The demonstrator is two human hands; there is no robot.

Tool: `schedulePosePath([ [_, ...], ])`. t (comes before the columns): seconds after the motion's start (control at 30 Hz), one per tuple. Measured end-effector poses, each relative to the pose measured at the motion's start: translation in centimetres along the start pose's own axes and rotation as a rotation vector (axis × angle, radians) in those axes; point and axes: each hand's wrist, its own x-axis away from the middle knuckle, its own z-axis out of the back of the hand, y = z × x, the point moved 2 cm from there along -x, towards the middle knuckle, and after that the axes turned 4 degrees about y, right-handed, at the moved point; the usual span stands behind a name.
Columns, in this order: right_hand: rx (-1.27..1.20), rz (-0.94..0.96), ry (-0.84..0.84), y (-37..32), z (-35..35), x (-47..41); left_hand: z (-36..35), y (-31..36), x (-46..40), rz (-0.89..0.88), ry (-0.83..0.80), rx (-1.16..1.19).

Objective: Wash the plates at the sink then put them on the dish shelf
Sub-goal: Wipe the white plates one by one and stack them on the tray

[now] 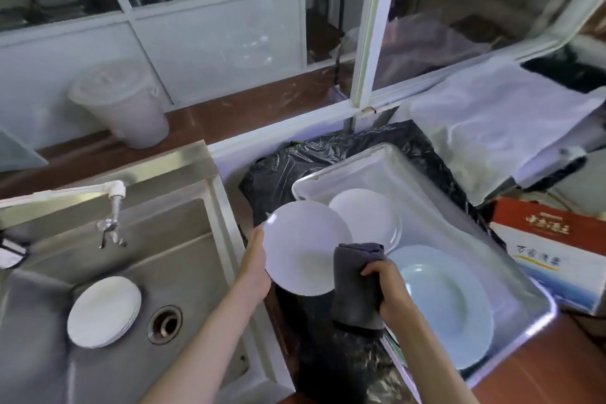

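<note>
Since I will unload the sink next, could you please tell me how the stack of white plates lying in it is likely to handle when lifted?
The stack of plates looks rigid and probably heavy, being several plates deep. Lying in the sink, they may be wet and slippery. They look ceramic, so probably fragile.

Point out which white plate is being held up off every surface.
The round white plate gripped at its rim by the left hand; the others lie in the metal tray or sink.
</note>
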Motion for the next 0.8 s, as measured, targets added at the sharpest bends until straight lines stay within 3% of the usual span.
schedulePosePath([
  [0.1, -0.003, 0.021, 0.015, -1.1, 2.0, -1.7, -2.6, -1.3, -3.3, 0.074, 0.031, -0.03],
  [0.43, 0.138, 0.104, 0.05, -4.8, 5.4, -6.8, -11.7, -1.9, -8.1, 0.04, 0.018, -0.169],
  [0.8, 0.314, 0.125, 0.164, -4.9, 5.7, -10.7, -15.4, -3.7, -11.2, 0.045, 0.038, -0.209],
])
